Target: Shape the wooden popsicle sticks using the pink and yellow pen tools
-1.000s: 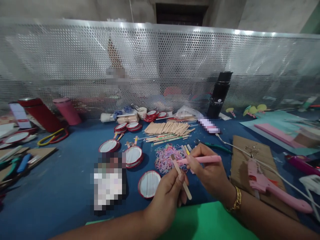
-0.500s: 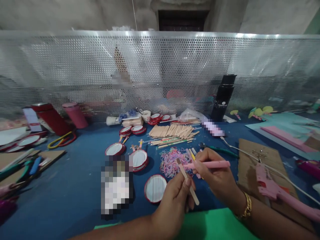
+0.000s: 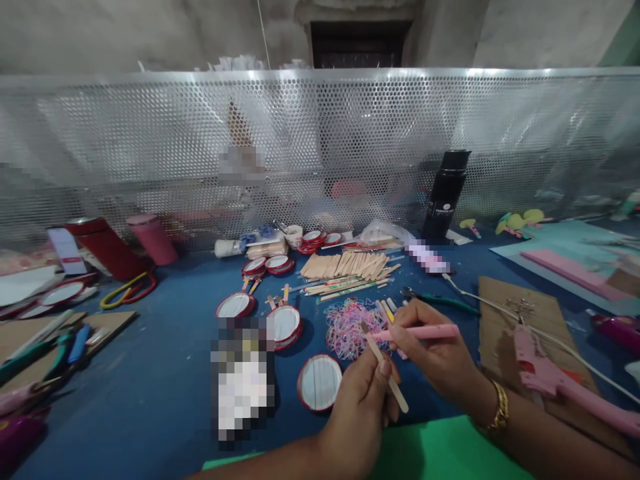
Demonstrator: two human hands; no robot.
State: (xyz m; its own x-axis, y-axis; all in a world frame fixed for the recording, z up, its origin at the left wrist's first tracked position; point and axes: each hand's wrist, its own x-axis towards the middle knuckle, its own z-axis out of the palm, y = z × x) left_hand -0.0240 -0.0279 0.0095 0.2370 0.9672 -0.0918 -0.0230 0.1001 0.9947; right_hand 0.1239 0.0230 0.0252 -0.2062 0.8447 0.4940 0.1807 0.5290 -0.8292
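My left hand [image 3: 357, 407] pinches a wooden craft stick [image 3: 393, 383], tilted with its brownish-coloured end pointing up and away. A pink marker [image 3: 430, 331] is gripped in my right hand [image 3: 435, 357], which wears a gold bracelet. The marker's tip meets the stick near its coloured end, though actual contact is hard to make out. Just beyond the hands lies a heap of multicoloured rubber bands [image 3: 350, 327], with several markers [image 3: 387, 310] beside it. Left of my left hand sits a round, red-rimmed white disc [image 3: 320, 382].
A green sheet [image 3: 430, 450] lies under my forearms. On the right, a pink glue gun [image 3: 537, 363] and its cable rest on cardboard [image 3: 493, 320]. Behind are piled craft sticks [image 3: 350, 265], a black flask [image 3: 447, 197] and a perforated metal screen [image 3: 280, 133]. More red-rimmed discs [image 3: 285, 325] stand left.
The view has shifted slightly, so the table things appear a little further right. Both hands keep their hold on the stick and the marker, with only a slight shift.
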